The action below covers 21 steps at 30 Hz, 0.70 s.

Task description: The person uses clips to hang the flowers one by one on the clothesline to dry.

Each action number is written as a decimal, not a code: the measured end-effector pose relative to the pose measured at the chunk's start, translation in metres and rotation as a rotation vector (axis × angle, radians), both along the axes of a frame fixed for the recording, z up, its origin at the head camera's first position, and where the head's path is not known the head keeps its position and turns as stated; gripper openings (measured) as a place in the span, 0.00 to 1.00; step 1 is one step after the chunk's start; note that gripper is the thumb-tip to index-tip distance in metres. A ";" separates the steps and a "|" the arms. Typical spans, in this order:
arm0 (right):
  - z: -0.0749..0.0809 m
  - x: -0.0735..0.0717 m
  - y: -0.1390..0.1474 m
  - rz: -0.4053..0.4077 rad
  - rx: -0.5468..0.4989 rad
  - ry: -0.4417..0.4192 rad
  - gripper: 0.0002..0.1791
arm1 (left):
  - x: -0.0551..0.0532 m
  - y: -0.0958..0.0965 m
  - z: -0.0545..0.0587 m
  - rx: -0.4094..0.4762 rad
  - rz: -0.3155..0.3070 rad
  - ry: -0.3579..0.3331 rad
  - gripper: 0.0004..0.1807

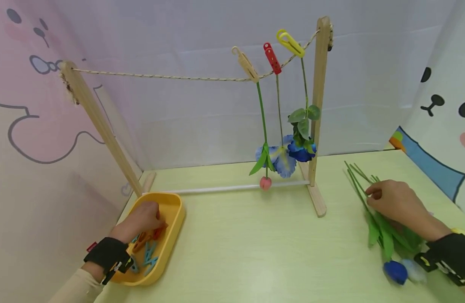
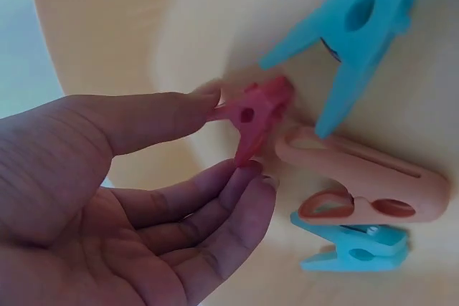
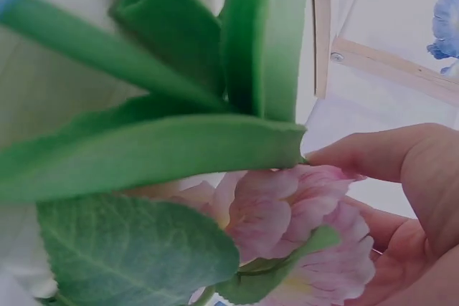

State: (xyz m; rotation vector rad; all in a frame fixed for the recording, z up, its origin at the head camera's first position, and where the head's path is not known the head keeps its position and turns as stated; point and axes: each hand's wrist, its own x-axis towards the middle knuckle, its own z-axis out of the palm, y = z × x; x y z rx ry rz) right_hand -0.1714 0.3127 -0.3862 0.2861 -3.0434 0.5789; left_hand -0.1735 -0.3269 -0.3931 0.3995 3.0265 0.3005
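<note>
My left hand reaches into a yellow tray. Between thumb and fingertips it pinches the two handles of a small red clothespin. Beside that pin lie blue clothespins and an orange-brown clothespin. My right hand is over a bunch of artificial flowers on the table, its thumb and curled fingers at a green stem. Leaves and a pink flower partly cover its fingertips in the right wrist view. A dark blue tulip head lies at the bunch's near end.
A rope spans two wooden posts. From its right part hang three flowers, held by a beige clothespin, a red clothespin and a yellow clothespin. A white bar joins the stand's feet.
</note>
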 end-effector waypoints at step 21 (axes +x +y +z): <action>0.027 0.013 -0.016 -0.018 -0.072 0.111 0.13 | 0.003 0.004 0.021 0.073 -0.081 -0.089 0.10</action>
